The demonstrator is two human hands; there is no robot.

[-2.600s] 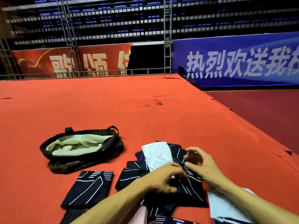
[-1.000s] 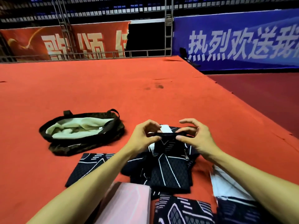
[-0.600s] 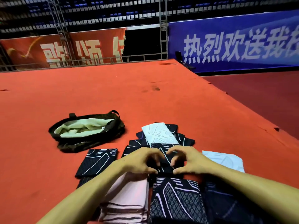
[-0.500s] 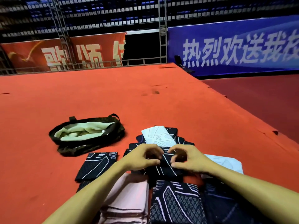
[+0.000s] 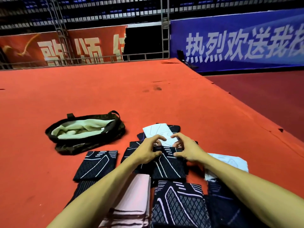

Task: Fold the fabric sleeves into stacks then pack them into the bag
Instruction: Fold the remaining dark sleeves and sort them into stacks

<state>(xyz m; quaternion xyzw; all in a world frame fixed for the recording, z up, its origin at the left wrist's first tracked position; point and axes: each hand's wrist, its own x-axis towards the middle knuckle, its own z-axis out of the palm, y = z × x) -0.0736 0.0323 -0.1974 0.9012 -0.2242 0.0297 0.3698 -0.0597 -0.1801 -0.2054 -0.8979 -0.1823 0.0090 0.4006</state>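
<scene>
Left hand: the left hand (image 5: 148,152) is curled, its fingers (image 5: 158,138) arched over the far edge of the black sleeve (image 5: 167,167) and the thumb closing in from the near side, so the ribbed hem is pinched between them.
Right hand: the right hand (image 5: 189,150) mirrors it. It is curled too, with the thumb pressed on the same hem and the fingertips bent over from behind.
Black sleeve: it lies flat on the red carpet (image 5: 148,96) with white lines running down it. Only its far edge sits inside the two pinches; the rest spreads toward me from under the palms.
Gap between hands: narrow, with a short stretch of hem showing between the thumbs.
White sleeve: the white sleeve (image 5: 156,130) lies just beyond the fingertips on more dark fabric, partly hidden by them.
Bag: the bag (image 5: 98,139) sits open on the carpet to the left, well apart from both hands, with dark walls and a pale green lining.
Folded black sleeve: the folded black sleeve (image 5: 97,163) lies between the bag and the left forearm.
Near row: the pink sleeve (image 5: 136,195) and the diamond-patterned sleeve (image 5: 179,204) lie side by side, partly under the arms.
Right side: a second white sleeve (image 5: 230,163) lies just beyond the right forearm.
Backdrop: a red banner (image 5: 57,48) and a blue banner (image 5: 238,45) hang at the far end.
</scene>
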